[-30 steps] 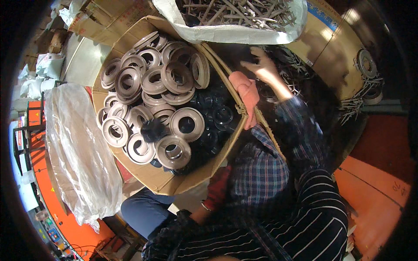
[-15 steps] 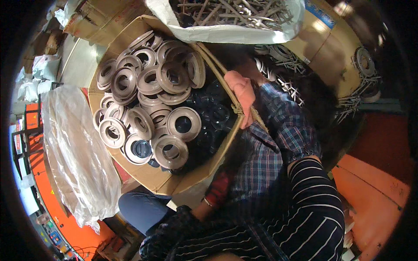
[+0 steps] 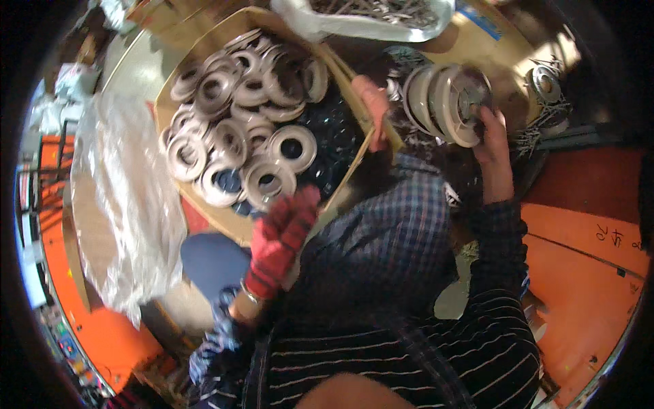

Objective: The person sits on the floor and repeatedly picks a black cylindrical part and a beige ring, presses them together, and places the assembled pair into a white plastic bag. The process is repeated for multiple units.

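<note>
My bare right hand [image 3: 496,140] grips the edge of a short stack of beige plastic rings [image 3: 458,108], which hangs tilted to the right of the cardboard box. My left hand [image 3: 281,242], in a red and dark work glove, is at the box's near edge with its fingers stretched forward, nothing seen in them. It is close to the nearest beige rings [image 3: 268,181]. Inside the cardboard box [image 3: 216,221], a heap of similar rings fills the left and middle, while glossy black round parts [image 3: 330,146] lie at the right.
A white sack [image 3: 381,28] of thin scrap sticks stands beyond the box. More scraps and a loose ring [image 3: 545,83] lie at the far right. A salmon cloth [image 3: 371,102] hangs on the box rim. Clear plastic sheeting [image 3: 122,204] is at left, an orange panel [image 3: 586,245] at right.
My right hand has come up from low beside the box, now with the ring stack in it. My left hand has moved from near my lap forward to the box edge.
</note>
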`<state>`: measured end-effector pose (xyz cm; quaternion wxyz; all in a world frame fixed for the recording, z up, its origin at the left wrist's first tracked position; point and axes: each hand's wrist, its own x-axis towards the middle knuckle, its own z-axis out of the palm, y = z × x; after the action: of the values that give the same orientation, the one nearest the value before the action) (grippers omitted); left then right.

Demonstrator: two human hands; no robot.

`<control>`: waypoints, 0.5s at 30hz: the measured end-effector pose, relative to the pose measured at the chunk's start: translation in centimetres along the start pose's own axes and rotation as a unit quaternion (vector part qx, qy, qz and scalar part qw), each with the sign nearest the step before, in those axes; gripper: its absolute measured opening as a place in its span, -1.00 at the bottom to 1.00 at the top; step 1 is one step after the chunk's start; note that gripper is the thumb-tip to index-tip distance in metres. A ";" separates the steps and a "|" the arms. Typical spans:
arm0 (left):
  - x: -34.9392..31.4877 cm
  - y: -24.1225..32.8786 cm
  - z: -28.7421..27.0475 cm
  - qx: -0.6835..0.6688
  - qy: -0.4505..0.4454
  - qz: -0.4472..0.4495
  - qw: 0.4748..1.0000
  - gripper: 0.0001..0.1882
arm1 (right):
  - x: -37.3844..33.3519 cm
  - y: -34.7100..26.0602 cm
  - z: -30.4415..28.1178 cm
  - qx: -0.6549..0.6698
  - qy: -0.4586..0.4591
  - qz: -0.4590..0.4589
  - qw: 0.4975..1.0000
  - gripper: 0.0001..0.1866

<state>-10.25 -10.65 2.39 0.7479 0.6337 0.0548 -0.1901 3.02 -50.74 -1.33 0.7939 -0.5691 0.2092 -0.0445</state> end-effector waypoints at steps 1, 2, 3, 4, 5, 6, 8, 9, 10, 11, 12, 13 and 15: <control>0.3 1.6 -0.3 0.028 0.027 0.042 0.998 -0.46 | -1.5 -0.6 3.0 0.021 -0.118 -0.056 0.991 -0.51; 1.4 3.0 -0.8 0.069 0.042 0.062 0.995 -0.37 | -2.6 -1.0 6.3 -0.002 -0.157 -0.023 0.987 -0.50; 2.3 3.8 -1.0 0.014 0.036 0.094 0.995 -0.27 | -3.8 -0.9 9.6 -0.012 -0.225 -0.057 0.973 -0.48; 2.9 4.5 -1.7 0.075 0.042 0.146 0.986 -0.16 | -4.7 -0.2 13.3 -0.028 -0.257 -0.043 0.965 -0.48; 3.5 4.8 -2.3 0.098 0.062 0.154 0.981 -0.12 | -5.8 0.9 16.5 -0.048 -0.296 -0.052 0.953 -0.47; 4.3 5.0 -3.5 0.079 0.055 0.179 0.979 -0.10 | -6.4 1.8 19.4 -0.181 -0.297 -0.063 0.935 -0.47; 5.4 4.8 -6.3 0.097 0.149 0.189 0.966 -0.25 | -7.2 4.3 23.8 -0.191 -0.391 -0.050 0.899 -0.48; 5.8 4.6 -7.9 0.032 0.189 0.166 0.967 -0.31 | -7.2 5.5 25.4 -0.129 -0.481 -0.063 0.865 -0.46; 5.7 4.3 -9.7 -0.030 0.211 0.150 0.965 -0.41 | -6.5 6.4 26.3 -0.102 -0.461 0.042 0.881 -0.44; 5.9 4.1 -11.6 0.008 0.230 0.129 0.965 -0.41 | -5.5 7.3 26.9 -0.026 -0.490 0.117 0.864 -0.42; 6.3 3.5 -12.9 0.041 0.265 0.114 0.957 -0.40 | -4.3 8.3 27.0 -0.064 -0.496 0.097 0.861 -0.39; 6.7 2.9 -14.0 0.060 0.295 0.133 0.944 -0.38 | -3.3 9.7 26.8 -0.216 -0.428 -0.020 0.877 -0.41; 7.7 1.8 -15.4 0.127 0.326 0.165 0.922 -0.27 | -0.9 12.2 24.9 -0.654 -0.296 -0.214 0.663 -0.43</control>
<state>-0.06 2.88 -1.34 0.6226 0.7504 0.1658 0.1473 9.72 -24.15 -5.69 0.2068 -0.9542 -0.1886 0.1057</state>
